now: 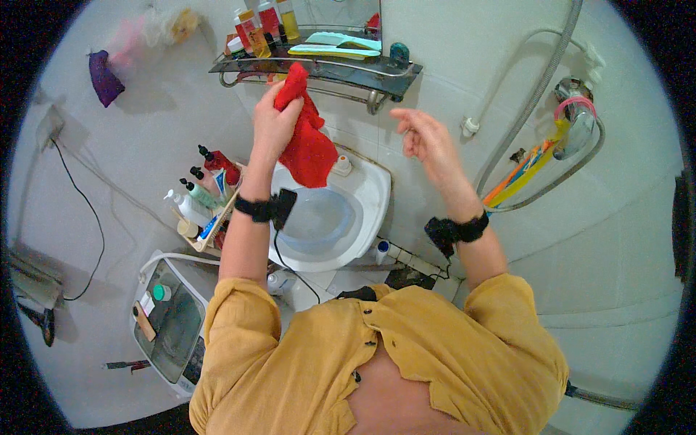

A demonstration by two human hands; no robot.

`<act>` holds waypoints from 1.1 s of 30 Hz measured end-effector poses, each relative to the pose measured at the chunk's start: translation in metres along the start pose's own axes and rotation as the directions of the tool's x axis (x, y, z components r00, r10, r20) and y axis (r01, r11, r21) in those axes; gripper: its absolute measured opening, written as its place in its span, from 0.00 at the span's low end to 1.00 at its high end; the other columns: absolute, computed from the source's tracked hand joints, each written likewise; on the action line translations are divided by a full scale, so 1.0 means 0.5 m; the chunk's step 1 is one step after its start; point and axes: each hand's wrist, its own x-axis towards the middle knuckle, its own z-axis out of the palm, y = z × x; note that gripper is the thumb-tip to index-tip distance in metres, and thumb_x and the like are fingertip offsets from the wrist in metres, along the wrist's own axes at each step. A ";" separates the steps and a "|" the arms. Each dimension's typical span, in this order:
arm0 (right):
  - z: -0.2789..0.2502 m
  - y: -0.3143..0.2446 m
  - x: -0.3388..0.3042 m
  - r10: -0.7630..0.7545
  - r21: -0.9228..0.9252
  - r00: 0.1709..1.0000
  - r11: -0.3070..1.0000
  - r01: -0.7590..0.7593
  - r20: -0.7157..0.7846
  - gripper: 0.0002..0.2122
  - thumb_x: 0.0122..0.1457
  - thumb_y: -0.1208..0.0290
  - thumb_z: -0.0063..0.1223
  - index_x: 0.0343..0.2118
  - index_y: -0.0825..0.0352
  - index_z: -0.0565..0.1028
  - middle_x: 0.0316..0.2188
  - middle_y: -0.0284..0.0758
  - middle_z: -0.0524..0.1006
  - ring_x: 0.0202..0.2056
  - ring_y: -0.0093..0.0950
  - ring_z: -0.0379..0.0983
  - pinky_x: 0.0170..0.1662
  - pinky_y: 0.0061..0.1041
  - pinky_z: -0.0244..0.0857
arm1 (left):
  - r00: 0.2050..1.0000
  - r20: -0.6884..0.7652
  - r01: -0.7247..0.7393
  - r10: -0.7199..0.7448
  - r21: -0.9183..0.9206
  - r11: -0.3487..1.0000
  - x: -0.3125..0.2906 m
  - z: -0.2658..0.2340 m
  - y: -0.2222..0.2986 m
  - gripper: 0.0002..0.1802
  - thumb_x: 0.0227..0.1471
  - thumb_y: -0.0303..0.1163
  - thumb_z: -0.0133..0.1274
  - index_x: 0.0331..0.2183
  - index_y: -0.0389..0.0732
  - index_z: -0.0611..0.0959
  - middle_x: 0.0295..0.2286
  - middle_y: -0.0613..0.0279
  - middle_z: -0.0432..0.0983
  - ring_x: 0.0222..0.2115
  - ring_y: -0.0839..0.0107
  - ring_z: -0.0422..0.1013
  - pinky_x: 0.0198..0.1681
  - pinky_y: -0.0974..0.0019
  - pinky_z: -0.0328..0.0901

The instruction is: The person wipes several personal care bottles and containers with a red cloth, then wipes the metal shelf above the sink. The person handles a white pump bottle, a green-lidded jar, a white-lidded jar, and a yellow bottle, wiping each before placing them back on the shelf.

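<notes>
My left hand (274,123) is raised in front of a glass wall shelf (319,72) and grips a red cloth (308,141), which hangs down over the white washbasin (366,199). A pale blue plastic bowl (319,221) sits inside the basin. My right hand (424,134) is lifted to the right of the cloth, fingers loosely curled and apart, holding nothing. Both wrists wear black bands.
Bottles (264,22) and a pale green comb stand on the shelf. A rack with pump bottles (196,196) is left of the basin, a washing machine (170,326) below it. A shower hose (536,87) and tap (576,116) are on the right wall.
</notes>
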 end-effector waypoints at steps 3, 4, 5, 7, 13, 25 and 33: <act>0.081 -0.004 -0.031 -0.303 -0.254 0.940 0.908 0.334 0.154 0.25 0.59 0.61 0.52 0.59 0.61 0.65 0.46 0.35 0.71 0.44 0.26 0.69 0.48 0.27 0.65 | 0.952 0.158 0.304 -0.261 -0.552 0.776 -0.082 0.035 0.062 0.19 0.54 0.36 0.55 0.47 0.39 0.76 0.34 0.65 0.76 0.30 0.76 0.72 0.33 0.70 0.68; 0.108 -0.007 -0.030 -0.374 -0.356 0.917 0.845 0.398 0.137 0.26 0.57 0.63 0.55 0.60 0.61 0.64 0.50 0.39 0.69 0.49 0.32 0.67 0.52 0.30 0.62 | 0.934 0.250 0.358 -0.256 -0.651 0.669 -0.099 0.054 0.085 0.23 0.56 0.40 0.53 0.50 0.40 0.73 0.39 0.63 0.75 0.34 0.75 0.72 0.37 0.70 0.68; 0.132 -0.008 -0.028 -0.469 -0.439 0.869 0.755 0.487 0.157 0.28 0.56 0.65 0.57 0.60 0.60 0.64 0.53 0.42 0.68 0.54 0.37 0.64 0.57 0.34 0.58 | 0.901 0.339 0.434 -0.271 -0.716 0.547 -0.115 0.073 0.105 0.26 0.57 0.44 0.52 0.53 0.42 0.71 0.43 0.62 0.73 0.39 0.74 0.71 0.40 0.69 0.68; 0.151 -0.018 -0.028 -0.538 -0.533 0.816 0.636 0.557 0.212 0.30 0.53 0.67 0.59 0.60 0.59 0.64 0.57 0.46 0.64 0.61 0.44 0.57 0.63 0.38 0.51 | 0.891 0.418 0.454 -0.176 -0.816 0.357 -0.159 0.110 0.141 0.31 0.60 0.52 0.46 0.58 0.44 0.65 0.51 0.62 0.67 0.50 0.72 0.66 0.49 0.68 0.64; 0.086 -0.067 -0.005 -0.440 -0.619 0.861 0.610 0.495 0.255 0.25 0.55 0.77 0.53 0.57 0.60 0.67 0.55 0.37 0.70 0.58 0.33 0.63 0.60 0.32 0.57 | 0.820 0.566 0.513 -0.087 -0.659 0.551 -0.136 0.097 0.128 0.30 0.61 0.51 0.44 0.59 0.46 0.65 0.49 0.64 0.69 0.48 0.73 0.66 0.49 0.64 0.63; 0.124 -0.262 0.197 -0.468 -0.831 0.742 0.028 0.556 0.481 0.15 0.54 0.74 0.45 0.45 0.69 0.71 0.39 0.50 0.75 0.43 0.47 0.72 0.46 0.38 0.66 | 0.924 0.279 0.373 -0.260 -0.517 0.771 -0.076 0.099 0.050 0.20 0.57 0.38 0.53 0.50 0.43 0.77 0.38 0.65 0.78 0.35 0.76 0.73 0.39 0.70 0.67; 0.128 -0.171 0.347 -0.125 -0.910 0.943 0.251 0.331 0.309 0.19 0.52 0.66 0.49 0.45 0.73 0.71 0.40 0.50 0.76 0.42 0.45 0.72 0.46 0.37 0.66 | 0.939 0.235 0.339 -0.250 -0.516 0.786 -0.071 0.116 0.027 0.20 0.56 0.38 0.53 0.50 0.43 0.77 0.35 0.67 0.77 0.33 0.77 0.72 0.36 0.72 0.67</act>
